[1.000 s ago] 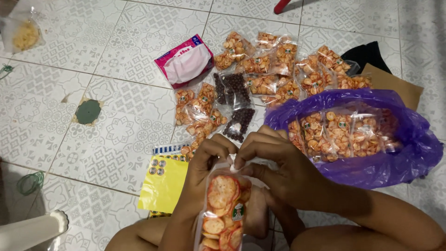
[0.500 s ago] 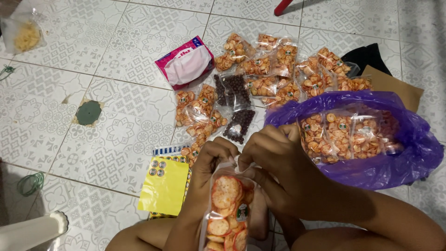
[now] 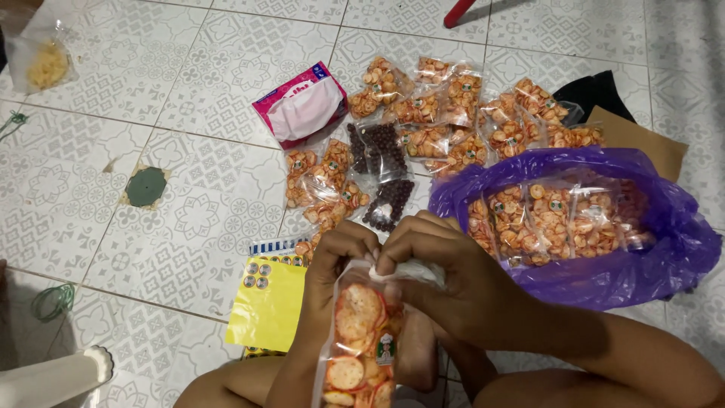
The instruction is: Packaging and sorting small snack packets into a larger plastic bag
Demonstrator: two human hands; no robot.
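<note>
Head view, looking down at a tiled floor (image 3: 189, 204). Nearest the camera, at 6 o'clock, a clear snack bag (image 3: 361, 340) of round orange crackers stands upright between the knees. The left hand (image 3: 336, 264) and right hand (image 3: 445, 283) meet at its gathered neck (image 3: 400, 270); the fingers of both are curled closed, pinching the twisted film, thumbs and forefingers touching.

By appearance the bag is light and soft-walled; the film looks smooth and likely slippery, and the crackers inside are probably brittle. The bunched neck, free of contents, seems the soundest place to grip, since squeezing the filled body would risk crushing the crackers.

At 9 o'clock from the bag, just beside the left wrist, lies a yellow sheet (image 3: 266, 313) over a striped pad. At 2 o'clock, near the right hand, an open purple plastic bag (image 3: 604, 279) holds many like packets. Farther out, at 12 o'clock, loose cracker packets (image 3: 453, 113) lie spread on the floor with two packets of dark round sweets (image 3: 381, 170) among them. Beyond these at 11 o'clock lies a pink tissue pack (image 3: 302, 106). A green disc (image 3: 145, 187) sits at 10 o'clock, well apart.
</note>
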